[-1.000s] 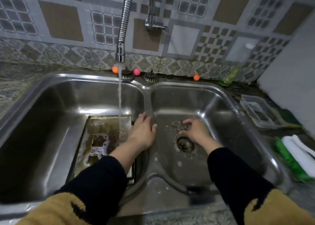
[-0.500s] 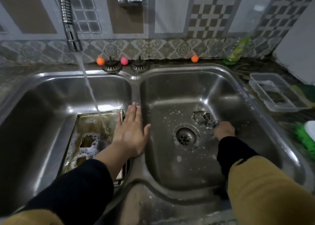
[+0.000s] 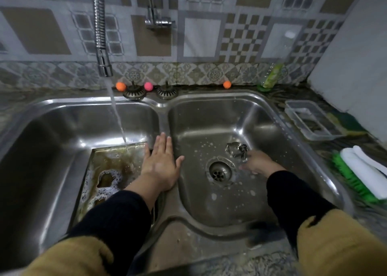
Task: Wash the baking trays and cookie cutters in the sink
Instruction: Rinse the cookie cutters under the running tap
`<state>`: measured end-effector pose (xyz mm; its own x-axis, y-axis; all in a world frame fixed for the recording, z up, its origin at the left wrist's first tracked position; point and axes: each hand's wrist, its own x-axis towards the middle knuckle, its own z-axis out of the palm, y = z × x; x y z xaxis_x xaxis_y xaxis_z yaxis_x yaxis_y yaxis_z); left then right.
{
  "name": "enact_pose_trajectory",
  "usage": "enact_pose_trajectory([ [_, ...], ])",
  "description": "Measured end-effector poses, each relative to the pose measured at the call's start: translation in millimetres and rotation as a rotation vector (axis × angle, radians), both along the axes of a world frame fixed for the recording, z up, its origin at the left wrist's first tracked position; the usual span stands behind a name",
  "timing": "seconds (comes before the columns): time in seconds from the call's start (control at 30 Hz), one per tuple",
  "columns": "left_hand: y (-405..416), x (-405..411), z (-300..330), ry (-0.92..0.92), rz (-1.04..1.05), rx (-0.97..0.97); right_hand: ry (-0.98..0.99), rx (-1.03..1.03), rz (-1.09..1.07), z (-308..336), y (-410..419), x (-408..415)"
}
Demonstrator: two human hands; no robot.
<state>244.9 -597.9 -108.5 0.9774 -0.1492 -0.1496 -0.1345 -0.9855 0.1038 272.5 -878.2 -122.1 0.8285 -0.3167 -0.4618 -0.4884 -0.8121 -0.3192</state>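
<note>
A dirty baking tray [image 3: 117, 156] lies in the left basin, holding brown foamy water. Water from the flexible faucet [image 3: 102, 45] pours onto its far edge. My left hand [image 3: 161, 165] rests flat on the divider of the steel sink [image 3: 163, 112], fingers straight, partly over the tray's right edge. Metal cookie cutters [image 3: 236, 150] lie on the right basin's floor, just right of the drain [image 3: 219, 171]. My right hand [image 3: 257, 163] is blurred and sits right beside them, its fingers loosely extended toward the drain and gripping nothing I can see.
Two sink strainers [image 3: 134, 91] and small orange and pink balls [image 3: 120, 86] sit on the back ledge. On the right counter are a green bottle [image 3: 270, 77], a clear plastic container [image 3: 310, 118], a green brush [image 3: 354, 179] and white cloths [image 3: 368, 167]. Soap flecks dot the right basin.
My right hand carried the cookie cutters from over the drain to its right and now sits beside them. My left hand flattened on the divider. The view shifted right.
</note>
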Motion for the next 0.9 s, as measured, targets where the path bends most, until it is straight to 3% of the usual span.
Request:
enact_pose_trajectory([
  [0.13, 17, -8, 6, -0.007, -0.083, -0.051, -0.008, 0.062, 0.201, 40, 53, -10],
  [0.27, 52, -18, 13, 0.037, -0.039, -0.488, -0.069, 0.111, 0.407, 78, 122, -22],
  [0.33, 78, -22, 12, 0.11, 0.064, -0.599, -0.115, 0.16, 0.495, 89, 159, -30],
  [0.43, 125, -31, -5, 0.197, 0.17, -0.45, -0.193, 0.191, 0.641, 86, 213, -46],
  [0.53, 155, -43, -20, 0.243, 0.232, -0.33, -0.259, 0.099, 0.765, 59, 257, -54],
  [0.7, 169, -61, -33, 0.402, 0.251, -0.166, -0.118, 0.06, 0.936, 10, 309, -61],
  [0.83, 172, -58, -39, 0.379, 0.233, -0.131, -0.042, -0.096, 1.05, -12, 330, -47],
  [0.9, 171, -52, -36, 0.346, 0.215, -0.076, -0.104, -0.174, 1.08, -17, 335, -43],
])
